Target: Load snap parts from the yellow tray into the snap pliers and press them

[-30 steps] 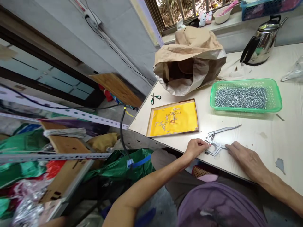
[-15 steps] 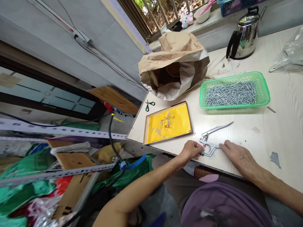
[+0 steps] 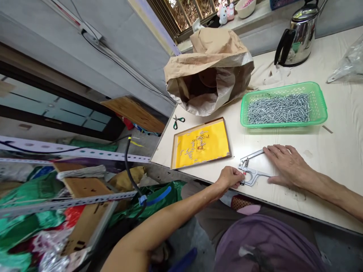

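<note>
Metal snap pliers [image 3: 249, 170] lie near the front edge of the pale table [image 3: 334, 151]. My left hand [image 3: 231, 177] is closed with its fingertips at the pliers' jaw, pinching something too small to make out. My right hand [image 3: 286, 163] lies over both handles, fingers on the upper one and thumb by the lower one. A shallow box with a yellow bottom [image 3: 202, 145] holds several small metal pieces just left of the pliers. A green basket [image 3: 284, 105] full of screws stands behind my right hand.
A brown paper sack [image 3: 210, 68] stands open at the back left, green-handled scissors [image 3: 178, 121] beside it. A steel kettle [image 3: 299, 36] and a clear plastic bag [image 3: 348, 64] are at the back right. Left of the table are perforated metal rails [image 3: 76, 153] and bags on the floor.
My right hand has moved from beside the lower handle up over both handles, and the upper handle has come down toward the lower one. My left hand stays at the jaw.
</note>
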The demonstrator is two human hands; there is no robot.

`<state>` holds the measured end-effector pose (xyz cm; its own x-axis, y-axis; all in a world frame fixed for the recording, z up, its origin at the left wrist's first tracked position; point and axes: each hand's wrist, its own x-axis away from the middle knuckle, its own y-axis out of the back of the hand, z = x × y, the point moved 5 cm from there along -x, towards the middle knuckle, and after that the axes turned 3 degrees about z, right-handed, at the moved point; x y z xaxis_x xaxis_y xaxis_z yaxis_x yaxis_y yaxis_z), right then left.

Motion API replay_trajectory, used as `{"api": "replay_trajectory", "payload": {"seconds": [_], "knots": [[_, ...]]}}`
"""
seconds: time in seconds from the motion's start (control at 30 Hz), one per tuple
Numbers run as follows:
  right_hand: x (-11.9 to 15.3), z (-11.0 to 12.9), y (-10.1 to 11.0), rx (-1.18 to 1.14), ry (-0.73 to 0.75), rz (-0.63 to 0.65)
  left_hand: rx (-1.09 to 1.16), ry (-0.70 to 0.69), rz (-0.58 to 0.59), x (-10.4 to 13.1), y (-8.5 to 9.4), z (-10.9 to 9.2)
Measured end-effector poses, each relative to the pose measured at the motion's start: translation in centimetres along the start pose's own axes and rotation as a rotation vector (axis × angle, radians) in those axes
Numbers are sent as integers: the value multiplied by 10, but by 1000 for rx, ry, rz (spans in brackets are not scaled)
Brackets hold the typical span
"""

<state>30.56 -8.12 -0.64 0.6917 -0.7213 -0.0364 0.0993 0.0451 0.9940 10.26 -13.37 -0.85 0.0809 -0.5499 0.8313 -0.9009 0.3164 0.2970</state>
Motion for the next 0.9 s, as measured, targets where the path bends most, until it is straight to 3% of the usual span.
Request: {"api": "replay_trajectory", "payload": {"seconds": [0.27, 0.37, 0.43, 0.53, 0.6, 0.67, 0.77, 0.9], "knots": [[-5, 4, 8, -15, -24, 33, -18, 18, -4, -2, 0, -2], [-3, 6, 9, -46, -42, 63, -119, -3, -14, 3, 1, 0], [-3, 6, 11, -65, -63, 64, -298, -156, -124, 9, 4, -4], [-2, 8, 13, -71, -87, 57, -608, -599, -335, 21, -6, -23], [-1, 9, 14, -69, -88, 66, -750, -859, -340, 22, -23, -35], [0, 11, 14, -75, -71, 68, -845, -1020, -270, 16, -40, -46], [4, 11, 16, -114, -27, 34, -920, -1090, -176, 1, -52, -60], [9, 7, 19, -135, -40, 6, -971, -1055, -147, -8, -49, -68]]}}
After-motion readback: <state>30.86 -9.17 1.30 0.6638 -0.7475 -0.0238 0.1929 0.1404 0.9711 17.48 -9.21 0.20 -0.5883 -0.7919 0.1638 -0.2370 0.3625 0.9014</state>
